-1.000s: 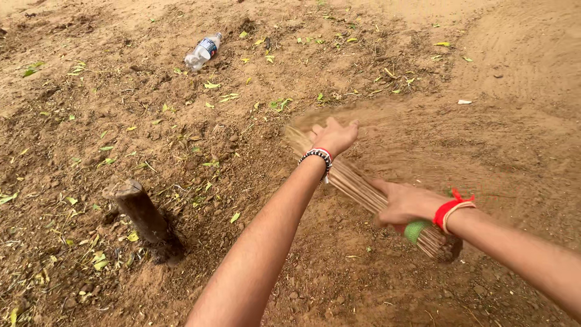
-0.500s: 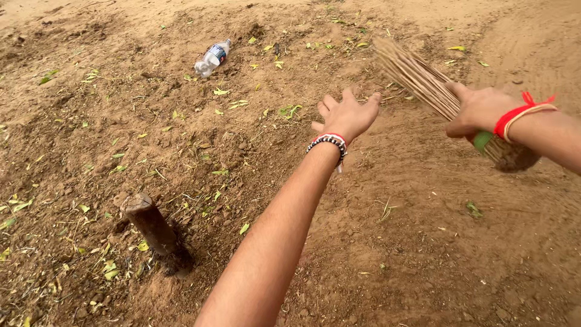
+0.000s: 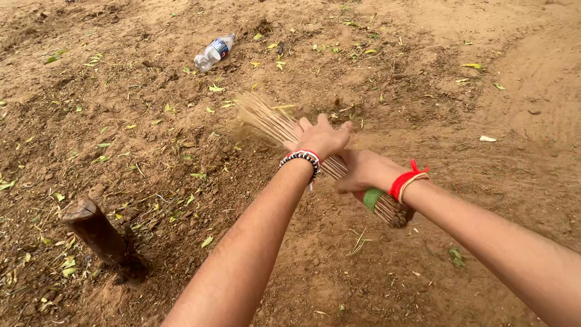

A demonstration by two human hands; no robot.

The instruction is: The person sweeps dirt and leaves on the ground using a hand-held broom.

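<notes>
The ground [image 3: 460, 290] fills my view, bare brown earth strewn with small green and yellow leaves; half a second ago the broom was lifted high on my right, clear of the soil, and now it has swung back down and leftward, its splayed tips blurred against the dirt near the middle of the view; I read that as a fresh sweeping stroke in progress, with the litter ahead being pushed toward the upper left. The stick broom [image 3: 266, 121] lies slanted across the centre, its bound green-wrapped butt low on the right; my right hand [image 3: 363, 172] has its fingers clenched round the bundle just above that binding; my left hand [image 3: 321, 138] lies over the sticks with fingers spread, released rather than gripping, where it hung free in the air before. A wooden stump [image 3: 97, 233] stands tilted at lower left; a crushed plastic bottle [image 3: 215, 51] lies well apart at the top.
</notes>
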